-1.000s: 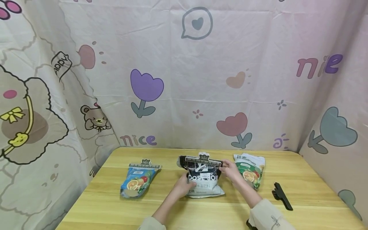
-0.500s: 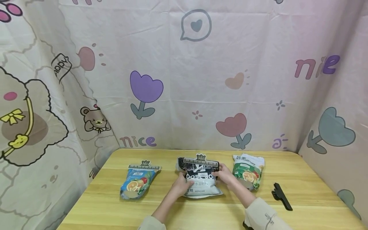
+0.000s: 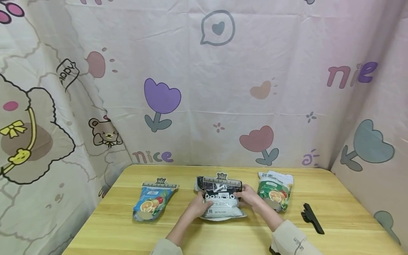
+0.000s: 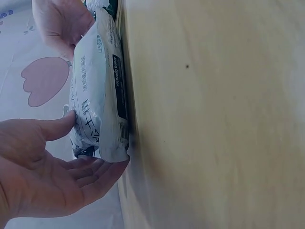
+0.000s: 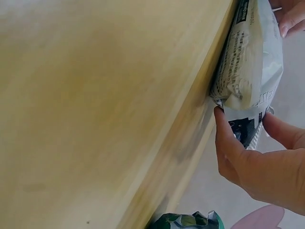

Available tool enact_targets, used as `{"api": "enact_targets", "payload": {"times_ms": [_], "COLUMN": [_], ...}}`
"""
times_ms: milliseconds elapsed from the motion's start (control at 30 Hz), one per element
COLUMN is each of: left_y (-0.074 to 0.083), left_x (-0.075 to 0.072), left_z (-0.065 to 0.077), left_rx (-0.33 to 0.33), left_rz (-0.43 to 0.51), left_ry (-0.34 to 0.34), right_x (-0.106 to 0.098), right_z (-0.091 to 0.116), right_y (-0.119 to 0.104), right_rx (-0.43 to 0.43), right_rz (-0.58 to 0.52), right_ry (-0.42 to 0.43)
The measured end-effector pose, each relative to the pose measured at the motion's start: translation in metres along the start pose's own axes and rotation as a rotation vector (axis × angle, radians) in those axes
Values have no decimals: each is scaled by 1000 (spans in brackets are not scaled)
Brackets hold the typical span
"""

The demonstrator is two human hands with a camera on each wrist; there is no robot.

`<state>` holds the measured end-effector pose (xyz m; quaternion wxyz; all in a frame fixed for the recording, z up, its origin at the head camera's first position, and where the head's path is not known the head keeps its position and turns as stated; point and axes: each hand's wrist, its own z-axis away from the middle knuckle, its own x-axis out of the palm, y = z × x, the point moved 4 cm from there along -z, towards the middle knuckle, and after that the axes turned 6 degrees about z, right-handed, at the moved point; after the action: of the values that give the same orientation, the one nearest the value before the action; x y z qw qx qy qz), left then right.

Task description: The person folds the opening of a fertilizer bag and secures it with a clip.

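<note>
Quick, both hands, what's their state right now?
Left hand: closed, holding the black-and-white bag at its left side, thumb on the front.
Right hand: closed, holding the same bag at its right side.

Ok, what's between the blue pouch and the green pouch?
In the head view, the black-and-white bag, its sides held by the left hand and right hand, sits between the blue pouch and the green pouch.

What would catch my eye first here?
Probably the purple tulip on the pale curtain behind the table. The black-and-white bag, gripped by the left hand and right hand, has a piano-key clip on top. A blue bag sits left, a green bag right.
</note>
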<state>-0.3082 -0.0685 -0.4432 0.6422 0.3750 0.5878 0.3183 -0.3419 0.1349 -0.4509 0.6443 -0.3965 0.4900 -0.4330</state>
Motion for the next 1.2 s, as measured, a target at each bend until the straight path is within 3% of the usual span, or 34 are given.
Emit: {"api": "enact_targets", "payload": {"times_ms": [600,933,1200], "left_y": [-3,-5,-5], "left_x": [-2,-2,-4], "left_z": [5,2,3], "left_rx": [-27,-44,-31], "left_rz": [-12,33,34], "left_ry": [-54,-53,-40], "right_x": [4,2,0], "right_z": [2,2,1], "right_y": [6,6,7], "right_rx": [31,59,46], "right_rz": [-20,-12,-15], "right_ry": [-49,-31,-69]}}
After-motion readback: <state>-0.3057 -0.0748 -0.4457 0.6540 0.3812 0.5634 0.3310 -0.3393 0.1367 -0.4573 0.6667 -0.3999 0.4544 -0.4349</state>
